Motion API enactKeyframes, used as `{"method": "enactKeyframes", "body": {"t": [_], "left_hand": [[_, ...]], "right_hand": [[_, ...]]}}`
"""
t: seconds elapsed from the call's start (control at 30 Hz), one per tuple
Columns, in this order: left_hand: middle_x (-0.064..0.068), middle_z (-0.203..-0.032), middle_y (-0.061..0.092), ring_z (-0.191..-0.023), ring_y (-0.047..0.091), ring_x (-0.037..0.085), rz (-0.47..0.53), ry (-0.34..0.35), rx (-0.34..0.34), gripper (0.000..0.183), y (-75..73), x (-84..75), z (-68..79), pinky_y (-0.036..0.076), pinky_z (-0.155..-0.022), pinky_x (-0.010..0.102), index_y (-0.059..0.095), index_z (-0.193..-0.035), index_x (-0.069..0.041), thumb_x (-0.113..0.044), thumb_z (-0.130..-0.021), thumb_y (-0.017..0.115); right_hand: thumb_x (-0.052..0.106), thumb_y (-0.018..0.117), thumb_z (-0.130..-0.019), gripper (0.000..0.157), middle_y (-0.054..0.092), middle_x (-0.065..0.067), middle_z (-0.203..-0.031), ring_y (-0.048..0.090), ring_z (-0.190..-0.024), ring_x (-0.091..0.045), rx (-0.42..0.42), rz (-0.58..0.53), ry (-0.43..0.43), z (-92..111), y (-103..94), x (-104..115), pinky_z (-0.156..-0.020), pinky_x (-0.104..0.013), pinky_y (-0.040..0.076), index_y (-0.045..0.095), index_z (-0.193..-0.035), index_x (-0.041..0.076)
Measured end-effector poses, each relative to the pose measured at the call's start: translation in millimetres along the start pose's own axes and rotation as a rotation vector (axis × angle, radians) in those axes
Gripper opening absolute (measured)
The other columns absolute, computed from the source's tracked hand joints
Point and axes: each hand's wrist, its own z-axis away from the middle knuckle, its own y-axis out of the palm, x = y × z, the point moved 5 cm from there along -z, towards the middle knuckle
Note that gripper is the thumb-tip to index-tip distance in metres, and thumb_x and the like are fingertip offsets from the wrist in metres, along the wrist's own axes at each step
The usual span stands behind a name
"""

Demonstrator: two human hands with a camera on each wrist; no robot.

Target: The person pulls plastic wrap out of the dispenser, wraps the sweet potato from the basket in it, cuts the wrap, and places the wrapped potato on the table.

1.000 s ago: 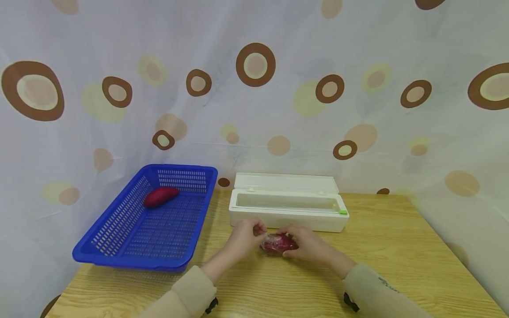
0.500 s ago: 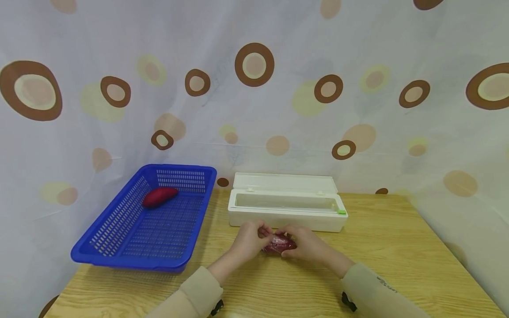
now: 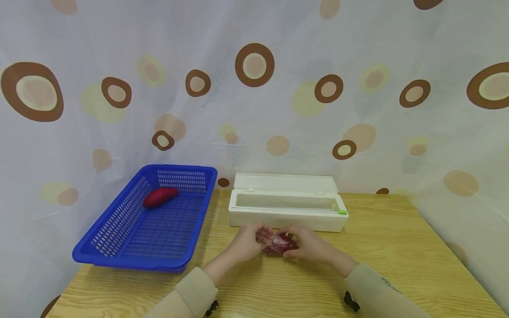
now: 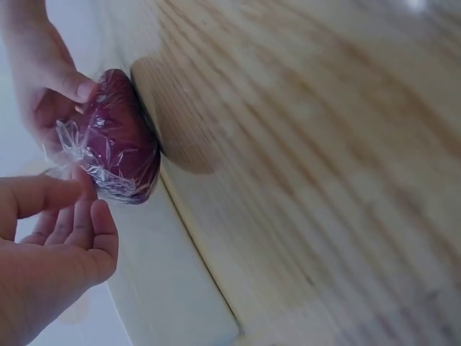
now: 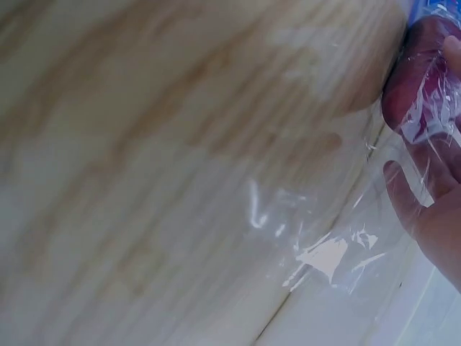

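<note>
A dark red sweet potato (image 3: 280, 244) wrapped in crinkled clear cling film sits low over the table between both hands. My right hand (image 3: 310, 247) grips its right end, thumb on the near side and fingers behind it. At its left end my left hand (image 3: 246, 243) has its fingers loosely bent, fingertips right at the film. In the left wrist view, a gathered tuft of cling film (image 4: 68, 140) sticks out from the sweet potato beside the left fingers. Loose clear film (image 5: 324, 256) shows by the right hand in the right wrist view.
Behind the hands stands a long white box (image 3: 288, 220), its lid raised, with a small green piece at its right end. On the left is a blue plastic basket (image 3: 183, 264) holding another red sweet potato (image 3: 160, 197). A patterned curtain (image 3: 302, 145) hangs behind the wooden table (image 3: 397, 256).
My left hand moved in toward the film at the sweet potato's left end, and its fingers have since spread a little. The right hand has kept its grip, almost still.
</note>
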Motion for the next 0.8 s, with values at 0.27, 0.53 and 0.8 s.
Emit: {"method": "enactKeyframes", "body": {"t": [0.27,0.53,0.8], "left_hand": [[0.007,-0.087,0.069,-0.078,0.064,0.013,-0.011,-0.038,-0.071,0.015,-1.4,-0.1,-0.7,0.051,-0.065,0.018,0.062,-0.096,-0.001,0.003,-0.083,0.066],[0.004,-0.079,0.068,-0.07,0.061,0.009,-0.036,-0.039,-0.129,0.017,-1.0,0.7,-4.8,0.05,-0.062,0.019,0.064,-0.09,-0.002,-0.003,-0.077,0.075],[0.003,-0.076,0.063,-0.064,0.053,0.008,-0.103,-0.04,-0.16,0.016,0.7,2.8,-8.6,0.046,-0.056,0.02,0.065,-0.085,-0.005,-0.004,-0.075,0.077]], "right_hand": [[0.021,0.071,-0.085,0.042,0.064,-0.005,-0.118,0.061,-0.103,-0.022,-0.043,-0.01,-0.04,7,-7.0,-2,-0.09,-0.042,0.049,0.059,-0.123,0.009],[0.012,0.055,-0.095,0.025,0.065,-0.006,-0.116,0.06,-0.11,-0.026,-0.123,-0.01,0.009,11,-13.2,0,-0.093,-0.045,0.047,0.063,-0.118,0.006],[0.038,0.052,-0.096,0.04,0.067,-0.003,-0.109,0.061,-0.102,-0.021,-0.128,-0.073,0.085,4,-8.0,6,-0.092,-0.049,0.046,0.064,-0.116,0.006]]}}
